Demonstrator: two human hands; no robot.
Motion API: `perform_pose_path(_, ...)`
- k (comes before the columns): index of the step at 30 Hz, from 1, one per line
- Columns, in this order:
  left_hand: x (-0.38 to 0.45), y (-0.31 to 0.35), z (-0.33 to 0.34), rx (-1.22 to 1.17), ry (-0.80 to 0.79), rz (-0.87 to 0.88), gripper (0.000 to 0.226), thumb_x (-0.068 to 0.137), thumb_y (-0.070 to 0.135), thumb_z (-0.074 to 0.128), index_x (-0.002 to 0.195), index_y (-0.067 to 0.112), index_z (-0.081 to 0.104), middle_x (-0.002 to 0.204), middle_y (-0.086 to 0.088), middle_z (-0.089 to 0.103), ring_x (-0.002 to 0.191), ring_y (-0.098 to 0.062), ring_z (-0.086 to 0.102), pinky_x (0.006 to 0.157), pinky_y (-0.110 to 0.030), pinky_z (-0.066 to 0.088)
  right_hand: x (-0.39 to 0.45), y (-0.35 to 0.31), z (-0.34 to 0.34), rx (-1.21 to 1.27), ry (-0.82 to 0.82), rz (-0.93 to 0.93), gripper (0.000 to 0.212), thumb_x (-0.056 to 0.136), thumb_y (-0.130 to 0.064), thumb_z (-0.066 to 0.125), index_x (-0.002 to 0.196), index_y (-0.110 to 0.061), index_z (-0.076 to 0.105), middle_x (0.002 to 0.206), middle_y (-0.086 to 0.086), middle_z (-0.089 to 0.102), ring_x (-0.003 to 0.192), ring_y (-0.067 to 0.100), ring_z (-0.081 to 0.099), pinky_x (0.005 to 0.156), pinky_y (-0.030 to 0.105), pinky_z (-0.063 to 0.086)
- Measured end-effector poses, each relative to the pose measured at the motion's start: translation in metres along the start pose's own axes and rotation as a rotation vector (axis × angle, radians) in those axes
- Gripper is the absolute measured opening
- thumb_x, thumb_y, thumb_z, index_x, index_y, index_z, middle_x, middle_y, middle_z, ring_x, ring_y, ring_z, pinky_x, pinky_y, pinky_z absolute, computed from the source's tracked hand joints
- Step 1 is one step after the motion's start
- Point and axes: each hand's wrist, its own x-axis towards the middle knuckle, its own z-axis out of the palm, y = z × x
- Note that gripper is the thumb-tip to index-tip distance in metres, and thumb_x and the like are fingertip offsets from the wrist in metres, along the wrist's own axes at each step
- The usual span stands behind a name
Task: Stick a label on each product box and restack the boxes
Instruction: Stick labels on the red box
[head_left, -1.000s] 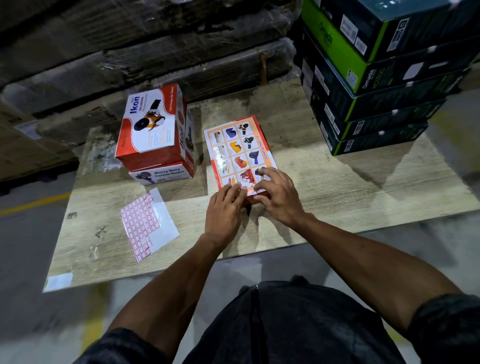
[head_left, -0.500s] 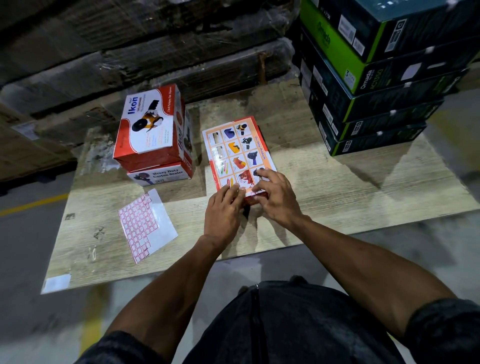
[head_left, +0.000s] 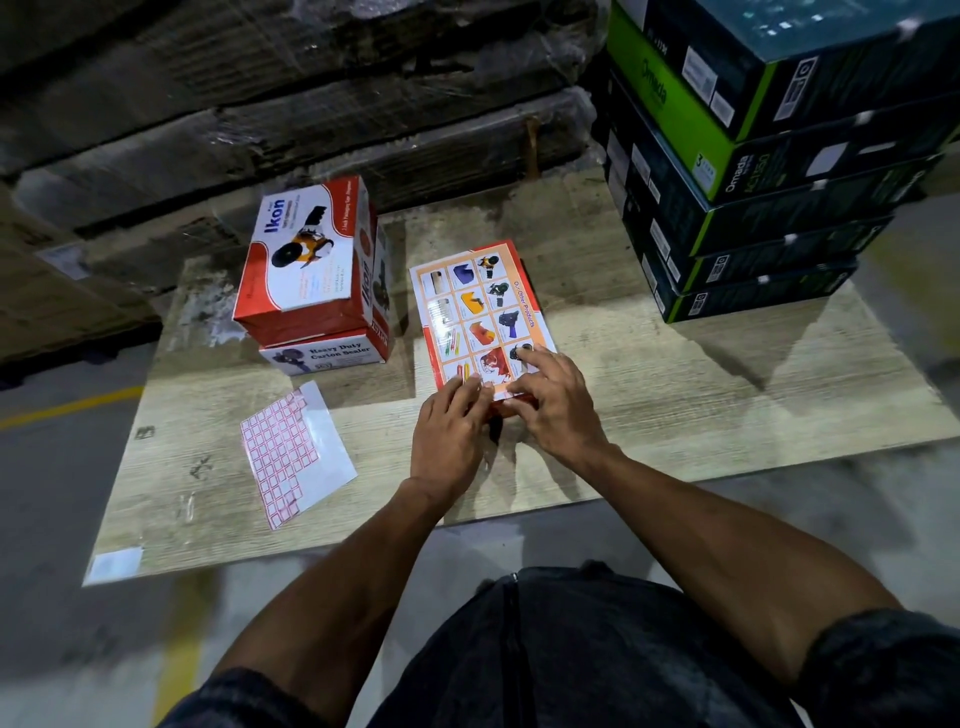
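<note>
The left hand (head_left: 451, 435) and right hand (head_left: 555, 399) meet at the near end of a flat red-and-orange glossy product box (head_left: 480, 317) printed with a grid of pictures. Fingers of both rest on its top face and near edge, apparently pressing a label down; neither hand clearly grasps anything, and the label itself is hidden under them. The box lies near the middle of the pale wood-grain board (head_left: 675, 374), toward its near edge.

The glossy face may resist adhesion, so a corner of the label could lift or crease under uneven pressure, and the light box could skid on the board.

Toward the left far corner stand two stacked red-and-white cardboard boxes (head_left: 311, 280). A white backing sheet of small red-bordered labels (head_left: 291, 457), partly used, lies at the left near side. Dark green-edged cartons (head_left: 753, 171) fill the right far corner.
</note>
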Motion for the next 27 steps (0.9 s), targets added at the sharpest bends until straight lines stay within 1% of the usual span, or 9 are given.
perform_pose_path(6, 0.001, 0.0, 0.002, -0.001, -0.001, -0.003, 0.055, 0.074, 0.009, 0.072, 0.128, 0.008, 0.06, 0.13, -0.014, 0.059, 0.122, -0.036, 0.052, 0.096, -0.044, 0.046, -0.001, -0.002, 0.003, -0.038, 0.056, -0.066, 0.006, 0.078, -0.01, 0.076, 0.082, -0.01, 0.071, 0.125, 0.012, 0.063, 0.122, 0.034, 0.054, 0.1, 0.046, 0.041)
perform_pose_path(9, 0.001, 0.001, 0.001, 0.003, -0.003, -0.013, 0.056, 0.074, 0.009, 0.075, 0.128, 0.008, 0.061, 0.13, -0.014, 0.06, 0.122, -0.036, 0.053, 0.096, -0.044, 0.046, -0.002, -0.002, 0.005, -0.036, 0.054, -0.096, 0.008, 0.078, -0.007, 0.075, 0.084, -0.009, 0.069, 0.125, 0.013, 0.063, 0.123, 0.033, 0.055, 0.101, 0.05, 0.041)
perform_pose_path(12, 0.0, 0.001, 0.0, -0.003, -0.006, -0.009, 0.057, 0.074, 0.01, 0.077, 0.128, 0.007, 0.061, 0.13, -0.015, 0.06, 0.123, -0.037, 0.053, 0.096, -0.045, 0.047, -0.002, 0.005, 0.002, -0.028, 0.025, -0.119, 0.014, 0.079, -0.011, 0.078, 0.091, -0.011, 0.071, 0.129, 0.012, 0.061, 0.127, 0.029, 0.051, 0.105, 0.049, 0.04)
perform_pose_path(15, 0.001, 0.001, 0.0, -0.002, -0.012, -0.011, 0.059, 0.073, 0.01, 0.078, 0.129, 0.007, 0.059, 0.13, -0.015, 0.059, 0.123, -0.037, 0.053, 0.096, -0.046, 0.047, -0.001, 0.012, -0.005, -0.022, -0.009, -0.157, 0.028, 0.075, -0.009, 0.081, 0.101, -0.012, 0.073, 0.131, 0.013, 0.062, 0.128, 0.033, 0.052, 0.105, 0.051, 0.038)
perform_pose_path(18, 0.001, 0.001, -0.001, 0.017, -0.015, -0.009, 0.058, 0.075, 0.012, 0.077, 0.13, 0.008, 0.059, 0.13, -0.015, 0.06, 0.123, -0.036, 0.053, 0.096, -0.045, 0.047, 0.0, 0.017, -0.01, -0.07, -0.032, -0.215, 0.041, 0.073, -0.009, 0.082, 0.112, -0.01, 0.069, 0.129, 0.013, 0.063, 0.127, 0.035, 0.054, 0.102, 0.052, 0.041)
perform_pose_path(21, 0.002, -0.002, 0.0, 0.014, 0.001, 0.014, 0.053, 0.078, 0.01, 0.07, 0.129, 0.009, 0.059, 0.13, -0.015, 0.06, 0.122, -0.037, 0.054, 0.095, -0.044, 0.047, 0.003, 0.019, -0.01, -0.083, -0.005, -0.248, 0.034, 0.076, -0.017, 0.08, 0.108, -0.013, 0.071, 0.127, 0.01, 0.064, 0.124, 0.033, 0.055, 0.1, 0.048, 0.042)
perform_pose_path(23, 0.002, -0.003, 0.0, 0.008, -0.003, 0.017, 0.055, 0.076, 0.01, 0.074, 0.129, 0.009, 0.059, 0.129, -0.015, 0.06, 0.121, -0.037, 0.054, 0.094, -0.045, 0.047, 0.004, 0.019, -0.008, -0.071, 0.013, -0.263, 0.028, 0.078, -0.021, 0.078, 0.104, -0.016, 0.072, 0.124, 0.009, 0.065, 0.123, 0.029, 0.054, 0.099, 0.046, 0.042)
perform_pose_path(27, 0.001, -0.003, 0.001, 0.0, -0.003, 0.014, 0.057, 0.075, 0.012, 0.077, 0.129, 0.008, 0.059, 0.13, -0.015, 0.06, 0.122, -0.037, 0.054, 0.095, -0.045, 0.047, 0.004, 0.016, -0.002, -0.058, 0.03, -0.286, 0.018, 0.079, -0.021, 0.078, 0.095, -0.018, 0.073, 0.122, 0.008, 0.065, 0.122, 0.026, 0.053, 0.1, 0.051, 0.037)
